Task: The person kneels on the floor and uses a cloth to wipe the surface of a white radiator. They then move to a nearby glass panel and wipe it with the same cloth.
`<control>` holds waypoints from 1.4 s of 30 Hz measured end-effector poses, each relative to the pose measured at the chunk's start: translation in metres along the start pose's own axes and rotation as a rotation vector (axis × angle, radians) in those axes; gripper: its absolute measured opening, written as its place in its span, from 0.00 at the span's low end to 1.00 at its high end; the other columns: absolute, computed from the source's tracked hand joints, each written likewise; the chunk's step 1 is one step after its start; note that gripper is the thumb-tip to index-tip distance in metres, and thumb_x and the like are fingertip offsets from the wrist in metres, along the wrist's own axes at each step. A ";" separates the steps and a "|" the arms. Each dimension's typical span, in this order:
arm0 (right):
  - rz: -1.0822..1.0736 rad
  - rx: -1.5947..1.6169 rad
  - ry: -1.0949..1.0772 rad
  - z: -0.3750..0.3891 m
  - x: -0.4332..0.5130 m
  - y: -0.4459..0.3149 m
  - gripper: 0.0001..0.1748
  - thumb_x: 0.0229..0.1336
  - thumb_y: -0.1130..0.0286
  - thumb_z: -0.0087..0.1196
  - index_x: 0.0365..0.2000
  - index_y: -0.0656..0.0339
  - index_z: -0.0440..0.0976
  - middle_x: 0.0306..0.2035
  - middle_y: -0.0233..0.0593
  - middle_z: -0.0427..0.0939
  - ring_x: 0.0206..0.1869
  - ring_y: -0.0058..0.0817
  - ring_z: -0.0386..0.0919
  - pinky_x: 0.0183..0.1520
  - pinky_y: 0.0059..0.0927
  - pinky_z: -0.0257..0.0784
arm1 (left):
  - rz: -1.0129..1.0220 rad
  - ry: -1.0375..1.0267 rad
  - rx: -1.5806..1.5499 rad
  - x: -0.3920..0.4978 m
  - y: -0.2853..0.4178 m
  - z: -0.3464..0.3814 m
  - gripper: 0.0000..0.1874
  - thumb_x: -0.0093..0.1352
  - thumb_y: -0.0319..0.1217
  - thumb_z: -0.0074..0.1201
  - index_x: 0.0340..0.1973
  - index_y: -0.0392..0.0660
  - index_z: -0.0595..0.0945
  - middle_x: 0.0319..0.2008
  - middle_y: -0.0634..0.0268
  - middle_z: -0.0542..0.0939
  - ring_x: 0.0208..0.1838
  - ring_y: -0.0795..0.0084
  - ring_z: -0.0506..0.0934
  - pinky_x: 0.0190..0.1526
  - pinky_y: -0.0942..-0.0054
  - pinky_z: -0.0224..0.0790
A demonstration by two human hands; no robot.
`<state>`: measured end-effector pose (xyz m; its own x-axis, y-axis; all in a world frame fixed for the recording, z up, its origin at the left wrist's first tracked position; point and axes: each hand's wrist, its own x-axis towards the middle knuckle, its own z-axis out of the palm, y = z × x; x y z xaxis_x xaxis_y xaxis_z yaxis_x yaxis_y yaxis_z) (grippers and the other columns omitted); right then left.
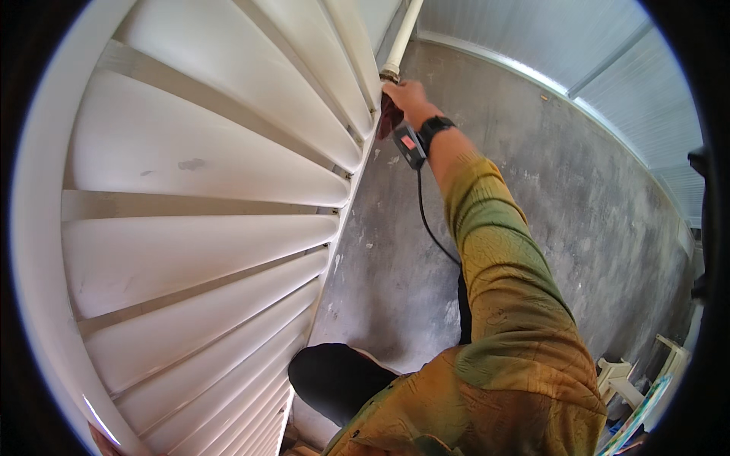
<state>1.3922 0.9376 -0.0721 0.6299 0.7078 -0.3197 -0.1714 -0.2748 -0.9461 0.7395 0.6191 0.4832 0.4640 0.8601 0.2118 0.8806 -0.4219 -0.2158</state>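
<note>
My right hand [406,101] reaches far forward with its fingers closed on a dark red cloth [390,117]. The cloth lies against the lower rail [356,182] of a white slatted railing [211,154], close to the foot of a cream pipe [404,37]. A black strap circles my right wrist, and a small boxed device [409,147] with a black cable hangs from it. At the lower left rim, only a sliver of my left hand [101,440] shows, wrapped about the railing's broad outer rail [37,239]; most of that hand is cut off.
Beneath me is a grey, stained concrete floor [388,273]. Translucent ribbed panels [570,40] border it at upper right. My black-clad knee [336,376] is beside the railing. Cream-coloured frame pieces [621,379] stand at lower right. A grey mark [191,164] shows on one slat.
</note>
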 end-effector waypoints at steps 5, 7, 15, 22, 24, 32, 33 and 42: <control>-0.033 -0.058 0.045 -0.002 0.002 0.002 0.18 0.62 0.63 0.73 0.40 0.72 0.88 0.35 0.42 0.89 0.34 0.32 0.87 0.36 0.41 0.80 | -0.005 0.006 0.005 0.003 0.004 -0.002 0.47 0.74 0.35 0.66 0.85 0.37 0.62 0.85 0.42 0.66 0.84 0.39 0.68 0.83 0.46 0.58; -0.054 -0.116 0.002 -0.003 -0.003 0.005 0.19 0.62 0.62 0.73 0.41 0.73 0.88 0.35 0.43 0.89 0.33 0.32 0.87 0.36 0.42 0.80 | -0.013 0.013 0.000 0.004 0.006 0.000 0.47 0.74 0.35 0.66 0.85 0.37 0.62 0.85 0.42 0.66 0.84 0.39 0.68 0.83 0.46 0.58; -0.148 -0.046 0.087 -0.004 -0.007 -0.004 0.19 0.62 0.61 0.73 0.38 0.71 0.88 0.32 0.41 0.88 0.30 0.30 0.85 0.34 0.40 0.78 | -0.019 -0.001 -0.002 0.015 0.013 0.002 0.47 0.74 0.36 0.66 0.85 0.38 0.62 0.85 0.42 0.66 0.84 0.39 0.68 0.83 0.46 0.58; -0.086 -0.053 -0.025 -0.006 -0.020 -0.001 0.21 0.61 0.59 0.74 0.39 0.73 0.88 0.35 0.41 0.89 0.34 0.29 0.86 0.37 0.39 0.79 | -0.016 0.001 -0.008 0.015 0.014 0.002 0.48 0.74 0.36 0.67 0.85 0.38 0.62 0.85 0.42 0.66 0.84 0.39 0.68 0.83 0.46 0.59; -0.049 -0.013 -0.043 -0.006 -0.015 -0.007 0.21 0.61 0.59 0.74 0.38 0.72 0.88 0.33 0.41 0.88 0.32 0.30 0.85 0.35 0.40 0.79 | -0.014 -0.003 0.002 0.015 0.014 0.000 0.48 0.74 0.36 0.67 0.85 0.38 0.62 0.85 0.42 0.66 0.84 0.39 0.68 0.83 0.46 0.59; -0.052 -0.192 0.145 -0.004 -0.006 -0.015 0.25 0.59 0.55 0.71 0.43 0.69 0.89 0.37 0.51 0.92 0.38 0.39 0.91 0.44 0.41 0.83 | 0.014 0.019 0.008 0.013 0.013 -0.008 0.48 0.74 0.37 0.67 0.85 0.38 0.63 0.85 0.43 0.66 0.84 0.40 0.68 0.83 0.46 0.59; -0.068 -0.181 0.155 -0.002 -0.012 -0.010 0.25 0.59 0.54 0.71 0.45 0.69 0.89 0.38 0.52 0.92 0.39 0.39 0.92 0.45 0.40 0.84 | 0.013 0.021 0.009 0.011 0.013 -0.008 0.48 0.74 0.37 0.67 0.85 0.38 0.63 0.85 0.43 0.66 0.84 0.40 0.68 0.83 0.46 0.59; -0.199 0.055 0.292 0.055 -0.128 0.060 0.20 0.65 0.59 0.64 0.42 0.70 0.80 0.31 0.49 0.87 0.29 0.38 0.86 0.36 0.44 0.81 | 0.059 0.035 -0.011 0.017 0.021 -0.011 0.48 0.74 0.37 0.67 0.85 0.38 0.63 0.85 0.43 0.66 0.84 0.40 0.68 0.83 0.46 0.59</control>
<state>1.2600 0.8662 -0.0902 0.8438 0.5256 -0.1082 -0.0593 -0.1091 -0.9923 0.7671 0.6221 0.4928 0.5178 0.8233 0.2325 0.8527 -0.4745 -0.2186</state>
